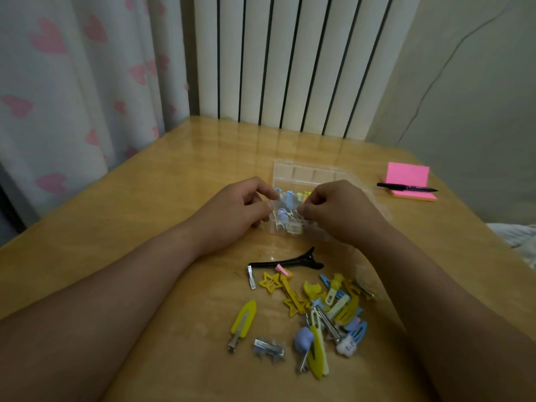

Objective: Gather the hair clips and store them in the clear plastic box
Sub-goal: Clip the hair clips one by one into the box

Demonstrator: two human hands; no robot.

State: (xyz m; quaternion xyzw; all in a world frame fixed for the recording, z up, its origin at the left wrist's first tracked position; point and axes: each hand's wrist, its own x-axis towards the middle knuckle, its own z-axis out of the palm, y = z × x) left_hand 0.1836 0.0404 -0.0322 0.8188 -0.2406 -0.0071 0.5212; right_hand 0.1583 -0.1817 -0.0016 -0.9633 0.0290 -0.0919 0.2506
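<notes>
The small clear plastic box (275,229) sits at mid-table, part-filled with blue and yellow clips, its hinged clear lid (307,172) lying open behind it. The left hand (240,211) pinches the box's left wall with curled fingers. The right hand (338,214) grips its right side likewise, though whether a clip is also between those fingertips cannot be told.

The step looks like steadying the box between loads. Much seems left: the loose pile of coloured hair clips (324,309), the long black alligator clip (287,261) and a yellow snap clip (243,317) lie nearer the person. Next, one hand should let go and reach back between the forearms.

The wooden table (174,175) has bare room to the left. The pink sticky-note pad (407,175) and black pen (406,187) lie well apart, near the right edge.
</notes>
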